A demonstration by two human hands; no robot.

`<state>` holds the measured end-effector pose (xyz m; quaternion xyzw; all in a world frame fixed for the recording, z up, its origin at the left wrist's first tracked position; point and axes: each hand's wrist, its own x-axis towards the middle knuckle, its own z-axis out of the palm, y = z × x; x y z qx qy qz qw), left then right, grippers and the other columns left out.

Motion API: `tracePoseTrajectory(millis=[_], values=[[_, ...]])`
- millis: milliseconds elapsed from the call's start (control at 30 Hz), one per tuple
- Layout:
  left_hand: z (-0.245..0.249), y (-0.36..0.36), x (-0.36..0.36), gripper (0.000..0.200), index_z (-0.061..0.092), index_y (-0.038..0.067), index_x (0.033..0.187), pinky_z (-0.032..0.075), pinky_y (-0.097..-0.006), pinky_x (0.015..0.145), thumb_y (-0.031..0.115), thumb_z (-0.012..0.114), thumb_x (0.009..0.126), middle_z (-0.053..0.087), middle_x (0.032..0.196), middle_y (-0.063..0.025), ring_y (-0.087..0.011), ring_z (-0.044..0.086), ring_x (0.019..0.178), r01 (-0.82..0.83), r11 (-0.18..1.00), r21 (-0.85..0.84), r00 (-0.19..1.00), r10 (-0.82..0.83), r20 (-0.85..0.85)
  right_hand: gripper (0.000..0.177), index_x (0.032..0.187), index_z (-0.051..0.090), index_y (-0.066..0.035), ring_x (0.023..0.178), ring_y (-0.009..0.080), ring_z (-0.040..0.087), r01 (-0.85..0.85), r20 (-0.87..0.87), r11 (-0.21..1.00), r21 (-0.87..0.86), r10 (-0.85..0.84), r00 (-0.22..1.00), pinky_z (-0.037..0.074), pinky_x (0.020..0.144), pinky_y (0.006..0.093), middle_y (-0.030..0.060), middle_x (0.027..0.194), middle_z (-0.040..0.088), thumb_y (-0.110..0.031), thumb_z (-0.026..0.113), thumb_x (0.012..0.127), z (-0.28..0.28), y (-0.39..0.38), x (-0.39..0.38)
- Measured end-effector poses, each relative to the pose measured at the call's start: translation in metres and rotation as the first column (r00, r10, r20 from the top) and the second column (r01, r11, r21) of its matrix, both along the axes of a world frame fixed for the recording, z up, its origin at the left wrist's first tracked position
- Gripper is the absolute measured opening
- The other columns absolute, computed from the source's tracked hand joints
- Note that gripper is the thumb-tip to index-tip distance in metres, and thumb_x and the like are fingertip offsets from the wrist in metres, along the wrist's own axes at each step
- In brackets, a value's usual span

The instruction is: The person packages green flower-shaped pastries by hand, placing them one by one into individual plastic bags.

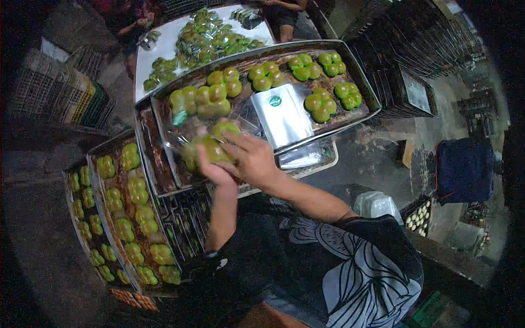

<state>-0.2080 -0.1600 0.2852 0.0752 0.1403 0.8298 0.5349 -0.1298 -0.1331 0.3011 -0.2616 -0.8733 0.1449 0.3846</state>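
At the left end of a metal baking tray (350, 121), both my hands are on a cluster of round green buns (203, 153), with clear plastic bag around it. My left hand (214, 167) grips the cluster from its near side, thumb up. My right hand (254, 158) lies against its right side, fingers curled over it; motion smears both hands somewhat. Just right of them a stack of flat clear bags (281, 115) with a green label rests in the tray. Several unwrapped bun clusters (265, 75) sit along the tray's far side and right end.
Beyond the tray, a white table (164, 52) carries a heap of bagged green buns (210, 41). Two other people stand at its far side. More trays of green buns (131, 218) are at my left. Stacked trays (426, 49) rise at the right.
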Motion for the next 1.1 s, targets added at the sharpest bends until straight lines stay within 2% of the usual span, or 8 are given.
tracePoseTrajectory(millis=[267, 400, 533, 667, 833, 933, 1000, 1100], values=[[-0.021, 0.034, 0.073, 0.041, 0.047, 0.005, 0.105, 0.045, -0.0311, 0.073, 0.037, 0.052, 0.08, 0.056, 0.092, -0.0105, -0.0211, 0.055, 0.083, 0.134, 0.871, -0.473, 0.961, -0.23, -0.152, 0.048, 0.114, 0.046, -0.007, 0.086, 0.0367, 0.052, 0.223, 0.07, 0.8, -0.558, -0.222, 0.973, 0.045, 0.071, 0.0396, 0.0212, 0.104, 0.05, -0.02, 0.061, 0.07, -0.01, 0.063, 0.094], [-0.093, 0.038, 0.109, 0.042, 0.047, -0.001, 0.104, 0.042, -0.038, 0.074, 0.02, 0.062, 0.07, 0.055, 0.091, -0.0164, -0.0296, 0.053, 0.079, -0.207, 0.967, -0.146, -0.596, -0.243, -0.765, 0.015, 0.083, 0.061, -0.001, 0.076, 0.0314, 0.057, 0.177, -0.059, 0.873, -0.455, -0.227, 0.972, 0.043, 0.07, 0.0362, 0.0188, 0.077, 0.058, -0.012, 0.057, 0.073, -0.018, 0.19, 0.088], [-0.09, 0.045, 0.098, 0.026, 0.06, 0.003, 0.086, 0.044, -0.0419, 0.073, 0.022, 0.063, 0.068, 0.06, 0.079, -0.0138, -0.0315, 0.057, 0.072, -0.249, 0.741, -0.623, -0.747, -0.556, -0.363, 0.051, 0.11, 0.046, 0.005, 0.096, 0.0344, 0.049, 0.112, -0.261, 0.961, -0.252, -0.179, 0.949, 0.038, 0.085, 0.0361, 0.024, 0.108, 0.048, -0.025, 0.062, 0.071, -0.041, 0.197, 0.058], [-0.069, 0.03, 0.064, 0.02, 0.061, 0.005, 0.085, 0.048, -0.03, 0.064, 0.008, 0.064, 0.065, 0.061, 0.072, -0.0102, -0.0192, 0.06, 0.067, -0.25, 0.675, -0.694, -0.075, -0.728, -0.682, 0.038, 0.094, 0.054, 0.0, 0.063, 0.0228, 0.058, -0.053, 0.129, 0.384, -0.922, 0.432, 0.893, 0.043, 0.057, 0.0351, 0.0154, 0.064, 0.058, -0.033, 0.058, 0.076, -0.096, 0.083, 0.15], [-0.044, 0.044, 0.094, 0.022, 0.058, -0.004, 0.087, 0.044, -0.0197, 0.063, 0.0, 0.065, 0.067, 0.059, 0.074, -0.0057, -0.0083, 0.054, 0.069, -0.068, 0.723, -0.688, 0.377, -0.62, -0.689, 0.031, 0.096, 0.054, 0.001, 0.048, 0.0182, 0.05, 0.23, 0.13, 0.714, -0.661, -0.193, 0.973, 0.039, 0.045, 0.0323, 0.0075, 0.052, 0.051, -0.025, 0.052, 0.08, -0.103, 0.047, 0.146], [-0.035, 0.048, 0.097, 0.022, 0.06, -0.002, 0.088, 0.043, -0.021, 0.064, 0.002, 0.065, 0.068, 0.06, 0.075, -0.005, -0.0099, 0.054, 0.068, -0.218, 0.911, -0.35, 0.107, -0.334, -0.936, 0.029, 0.102, 0.052, 0.0, 0.042, 0.0118, 0.045, -0.301, -0.196, -0.261, -0.917, -0.361, 0.912, 0.035, 0.039, 0.0259, 0.0004, 0.051, 0.047, -0.021, 0.048, 0.082, -0.065, 0.086, 0.137], [-0.041, 0.044, 0.098, 0.037, 0.053, 0.003, 0.107, 0.044, -0.0238, 0.067, 0.002, 0.062, 0.071, 0.059, 0.088, -0.0056, -0.0122, 0.054, 0.075, -0.05, 0.957, -0.284, 0.075, -0.28, -0.957, 0.045, 0.111, 0.046, -0.002, 0.064, 0.0086, 0.053, -0.435, -0.403, 0.037, -0.9, -0.45, 0.797, 0.043, 0.057, 0.0201, 0.0045, 0.075, 0.056, -0.038, 0.042, 0.086, -0.046, 0.11, 0.112], [-0.06, 0.049, 0.071, 0.057, 0.027, 0.014, 0.128, 0.045, -0.0287, 0.069, 0.012, 0.054, 0.078, 0.05, 0.106, -0.0057, -0.015, 0.05, 0.088, -0.084, 0.895, -0.437, 0.977, -0.012, -0.214, 0.05, 0.116, 0.039, 0.0, 0.093, 0.0231, 0.053, -0.905, -0.633, -0.18, -0.386, -0.662, 0.402, 0.044, 0.079, 0.0302, 0.0157, 0.104, 0.052, -0.04, 0.039, 0.086, -0.053, 0.086, 0.056]])
